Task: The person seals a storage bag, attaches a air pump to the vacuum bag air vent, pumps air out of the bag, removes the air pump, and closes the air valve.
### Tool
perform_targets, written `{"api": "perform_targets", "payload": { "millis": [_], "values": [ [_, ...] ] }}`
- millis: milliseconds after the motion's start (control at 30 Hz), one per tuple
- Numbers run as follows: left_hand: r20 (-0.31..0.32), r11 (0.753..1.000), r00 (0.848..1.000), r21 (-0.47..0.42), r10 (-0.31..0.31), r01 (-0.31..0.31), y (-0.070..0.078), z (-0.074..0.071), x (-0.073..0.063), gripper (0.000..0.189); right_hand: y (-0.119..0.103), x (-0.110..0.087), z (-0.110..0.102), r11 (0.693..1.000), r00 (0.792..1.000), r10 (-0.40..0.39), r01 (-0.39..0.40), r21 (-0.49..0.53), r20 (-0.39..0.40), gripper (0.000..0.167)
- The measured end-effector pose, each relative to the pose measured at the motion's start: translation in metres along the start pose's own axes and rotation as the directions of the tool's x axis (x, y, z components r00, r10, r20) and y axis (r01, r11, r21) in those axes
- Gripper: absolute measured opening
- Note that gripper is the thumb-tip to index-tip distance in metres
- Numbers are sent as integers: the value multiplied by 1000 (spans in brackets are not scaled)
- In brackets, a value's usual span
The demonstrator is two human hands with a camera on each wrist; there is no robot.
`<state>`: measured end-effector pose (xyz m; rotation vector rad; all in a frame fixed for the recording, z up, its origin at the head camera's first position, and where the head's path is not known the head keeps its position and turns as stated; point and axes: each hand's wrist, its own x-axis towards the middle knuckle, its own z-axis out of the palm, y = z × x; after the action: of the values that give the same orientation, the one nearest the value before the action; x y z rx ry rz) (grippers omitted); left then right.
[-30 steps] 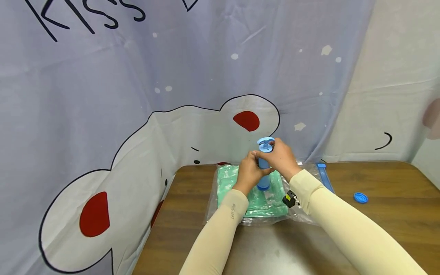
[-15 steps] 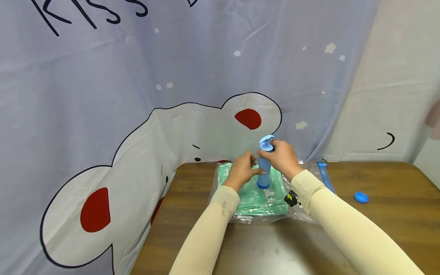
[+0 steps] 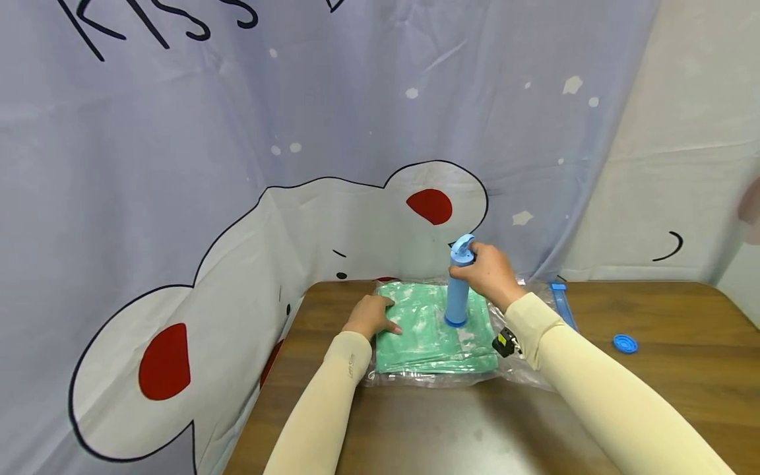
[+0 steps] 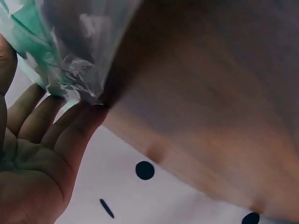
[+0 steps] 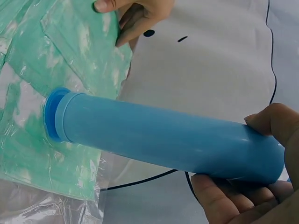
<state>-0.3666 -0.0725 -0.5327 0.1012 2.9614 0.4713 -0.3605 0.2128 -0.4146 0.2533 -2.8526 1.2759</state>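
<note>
A blue hand pump stands upright on a clear plastic storage bag with flat green contents. My right hand grips the pump near its top, just below the light blue handle. In the right wrist view, the base of the pump sits against the bag, with thumb and fingers on opposite sides of the barrel. My left hand is at the bag's left edge with fingers spread. The left wrist view shows its fingertips right at the crinkled plastic.
A round blue cap lies on the wooden table at the right. A long blue strip lies by the bag's right end. Behind the table hangs a printed cloth.
My left hand has let go of the pump and moved left and down to the bag's left edge. The right hand keeps its grip on the pump, whose handle has turned.
</note>
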Motion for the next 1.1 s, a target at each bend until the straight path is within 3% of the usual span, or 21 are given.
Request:
{"api": "perform_targets", "payload": {
  "millis": [133,367,600,767,933,1100],
  "values": [
    [-15,1000,1000,10,-9,9,6,-1,0,82,2,-2,1,1000,1000,-1,1,11,9,75],
    [-32,1000,999,17,-20,20,11,1,6,82,11,-3,6,1000,999,-2,1,15,33,56],
    [-39,999,998,-5,-48,48,24,0,1,81,27,-6,17,993,992,35,-48,105,117,73],
    [-45,999,998,18,-47,48,27,1,4,80,34,-9,18,998,995,16,-22,64,94,74],
    [-61,996,998,77,-35,39,32,-1,3,80,31,-8,9,999,998,-26,25,22,53,71],
    [-59,994,998,105,-29,35,30,1,6,80,28,-9,-23,1000,999,-20,19,24,39,83]
  ]
}}
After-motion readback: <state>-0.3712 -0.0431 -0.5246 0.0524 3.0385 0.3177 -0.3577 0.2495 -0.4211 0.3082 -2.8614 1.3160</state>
